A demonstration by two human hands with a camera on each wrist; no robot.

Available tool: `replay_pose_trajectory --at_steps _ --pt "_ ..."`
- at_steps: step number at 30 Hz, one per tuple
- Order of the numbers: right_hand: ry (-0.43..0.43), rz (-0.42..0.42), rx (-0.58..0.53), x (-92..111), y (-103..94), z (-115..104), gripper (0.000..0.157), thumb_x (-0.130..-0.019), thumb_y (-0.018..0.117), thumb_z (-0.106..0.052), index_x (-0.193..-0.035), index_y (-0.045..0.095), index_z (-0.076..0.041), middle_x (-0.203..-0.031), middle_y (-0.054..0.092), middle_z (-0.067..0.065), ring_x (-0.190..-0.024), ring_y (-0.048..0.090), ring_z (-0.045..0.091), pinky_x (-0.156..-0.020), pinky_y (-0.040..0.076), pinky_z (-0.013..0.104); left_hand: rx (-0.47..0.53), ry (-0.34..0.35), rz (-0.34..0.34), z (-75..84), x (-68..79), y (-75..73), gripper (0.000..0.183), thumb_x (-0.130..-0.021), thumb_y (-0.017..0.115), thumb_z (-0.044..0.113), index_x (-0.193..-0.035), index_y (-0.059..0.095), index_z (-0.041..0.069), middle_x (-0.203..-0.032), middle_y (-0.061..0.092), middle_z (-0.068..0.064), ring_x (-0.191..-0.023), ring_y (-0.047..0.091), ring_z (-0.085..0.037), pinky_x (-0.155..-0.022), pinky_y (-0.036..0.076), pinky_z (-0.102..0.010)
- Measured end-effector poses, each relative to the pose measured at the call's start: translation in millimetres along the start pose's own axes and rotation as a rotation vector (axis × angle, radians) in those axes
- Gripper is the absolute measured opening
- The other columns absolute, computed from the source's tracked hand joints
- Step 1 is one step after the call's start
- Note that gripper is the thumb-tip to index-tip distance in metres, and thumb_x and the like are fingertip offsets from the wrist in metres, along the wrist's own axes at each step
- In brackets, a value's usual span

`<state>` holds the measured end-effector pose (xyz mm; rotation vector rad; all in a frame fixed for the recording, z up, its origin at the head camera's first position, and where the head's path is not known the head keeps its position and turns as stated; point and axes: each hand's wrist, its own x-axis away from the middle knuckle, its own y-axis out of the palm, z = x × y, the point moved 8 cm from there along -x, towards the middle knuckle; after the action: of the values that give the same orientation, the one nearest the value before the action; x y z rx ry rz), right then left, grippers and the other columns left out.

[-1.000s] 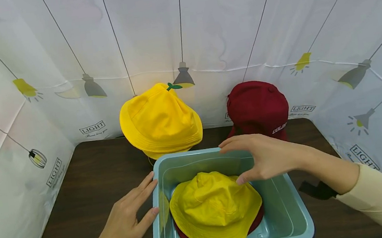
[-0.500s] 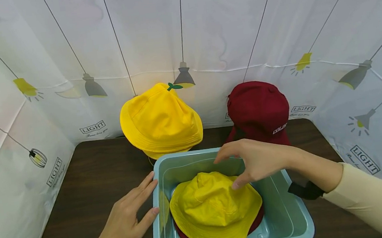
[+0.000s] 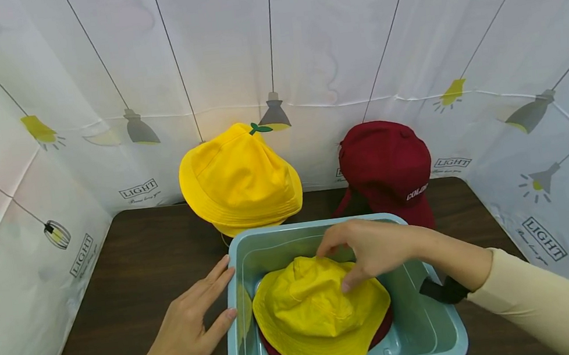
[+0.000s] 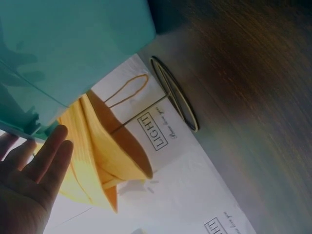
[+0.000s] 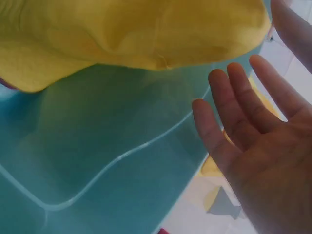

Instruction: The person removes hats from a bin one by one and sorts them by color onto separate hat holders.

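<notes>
A yellow bucket hat (image 3: pixel 320 308) lies crown up in a light blue plastic bin (image 3: pixel 446 323), on top of a dark red hat (image 3: pixel 383 330) that shows only at its edges. Over the right side of the crown hovers my right hand (image 3: pixel 371 246), thumb and fingers spread apart and bent downward. In the right wrist view, the fingertips (image 5: pixel 219 78) are close beside the yellow fabric, with nothing between them. My left hand (image 3: pixel 187 320) rests its extended fingers against the bin's left rim, and in the left wrist view those fingers (image 4: pixel 58 146) lie at the rim.
Behind the bin, a brighter yellow bucket hat (image 3: pixel 243 182) with a green sprout hangs on a wire stand (image 4: pixel 180 97). A dark red cap (image 3: pixel 383 166) with white lettering stands at the back right. A printed white curtain (image 3: pixel 323 50) encloses the dark wooden table (image 3: pixel 152 263).
My right hand has come left and down from above the bin's back right rim to the yellow bucket hat's crown. The left hand has stayed at the rim.
</notes>
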<state>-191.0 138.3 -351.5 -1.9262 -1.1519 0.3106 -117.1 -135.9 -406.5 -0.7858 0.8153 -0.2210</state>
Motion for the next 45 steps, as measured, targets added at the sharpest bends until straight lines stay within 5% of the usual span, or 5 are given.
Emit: replay_pose_trajectory --at_steps 17,45 --pt "-0.084 -0.006 -0.061 -5 11.0 -3 0.013 -0.089 0.085 -0.011 -0.095 0.078 -0.019 -0.091 0.07 -0.014 -0.081 0.063 0.003 -0.079 0.06 0.028 -0.01 -0.042 -0.027 -1.8 2.2 1.9 0.069 -0.092 0.076 0.016 -0.156 0.051 0.011 -0.163 0.046 -0.008 -0.134 0.059 -0.024 -0.114 0.039 -0.019" --pt "-0.129 0.078 -0.016 13 -11.7 -22 0.011 -0.09 0.082 -0.007 -0.092 0.08 -0.018 -0.088 0.072 -0.014 -0.078 0.064 0.002 -0.072 0.06 0.026 -0.005 -0.073 -0.051 -2.3 -0.6 -0.1 0.068 -0.093 0.076 0.018 -0.156 0.051 0.012 -0.163 0.045 -0.005 -0.135 0.058 -0.023 -0.114 0.04 -0.023"
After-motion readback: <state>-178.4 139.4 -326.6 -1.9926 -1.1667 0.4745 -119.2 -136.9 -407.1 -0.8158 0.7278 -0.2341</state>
